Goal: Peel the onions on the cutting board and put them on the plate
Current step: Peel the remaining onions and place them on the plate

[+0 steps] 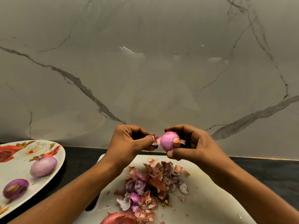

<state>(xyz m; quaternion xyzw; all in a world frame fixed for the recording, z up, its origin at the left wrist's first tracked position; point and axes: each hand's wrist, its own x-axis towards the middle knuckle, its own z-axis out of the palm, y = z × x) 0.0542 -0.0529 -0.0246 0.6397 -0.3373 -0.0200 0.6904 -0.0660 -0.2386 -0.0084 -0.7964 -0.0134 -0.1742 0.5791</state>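
The white cutting board (210, 199) lies on a dark counter (267, 172), its far edge close to the foot of the marble wall (145, 78). A strip of bare counter separates its left edge from the floral plate (16, 167), which runs off frame at left. Two peeled onions (43, 166) lie apart on the plate. A peel pile (153, 183) occupies mid-board, with bare board to its right. An unpeeled onion (119, 219) sits at the near edge, cut off by the frame. Both forearms converge from the lower corners, with the hands raised above the board's far edge. The right hand (194, 143) cups the held onion (168, 141), thumb beneath and fingers curled over the top. The left hand (129, 143), fingers curled, pinches a skin strip (156, 140) between thumb and forefinger; the strip joins the onion's left side. The held onion is clear of the board, between the hands. Its root tuft faces the camera and slightly right, the long axis roughly level.
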